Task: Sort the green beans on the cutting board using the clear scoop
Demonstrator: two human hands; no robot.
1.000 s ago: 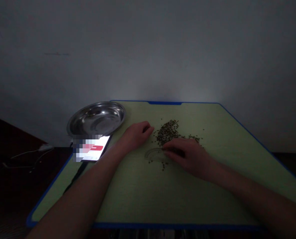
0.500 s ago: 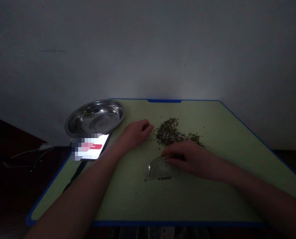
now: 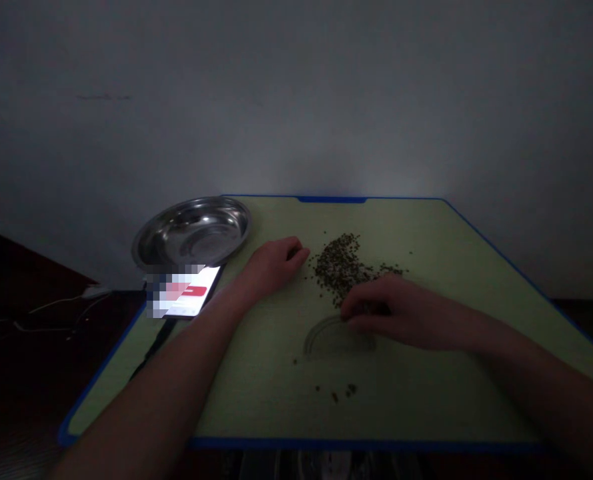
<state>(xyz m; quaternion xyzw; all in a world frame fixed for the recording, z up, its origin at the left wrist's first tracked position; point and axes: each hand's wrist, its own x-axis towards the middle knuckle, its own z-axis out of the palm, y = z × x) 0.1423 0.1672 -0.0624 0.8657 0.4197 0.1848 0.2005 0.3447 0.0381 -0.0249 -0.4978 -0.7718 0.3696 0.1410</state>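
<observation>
My right hand [image 3: 386,310] pinches the top of a clear semicircular protractor [image 3: 321,333], whose straight edge faces the front of the table. The protractor is smeared by motion. Several small dark grains [image 3: 350,390] lie on the table in front of it. Behind my right hand spreads a loose heap of small brown and greenish dried grains [image 3: 339,263], partly covered by the fingers. My left hand [image 3: 279,260] rests on the table just left of the heap, its fingers curled in and nothing visible in them.
A shiny metal basin [image 3: 191,233] stands at the back left, by a lit phone [image 3: 189,293] with part of its screen blurred. The green table [image 3: 426,407] has a blue rim and stands against a pale wall [image 3: 296,100]. White cables [image 3: 51,307] run at the far left.
My right hand and the protractor have shifted slightly right. Several grains that lay along the protractor's straight edge now lie apart, nearer the front. My left hand has stayed in place.
</observation>
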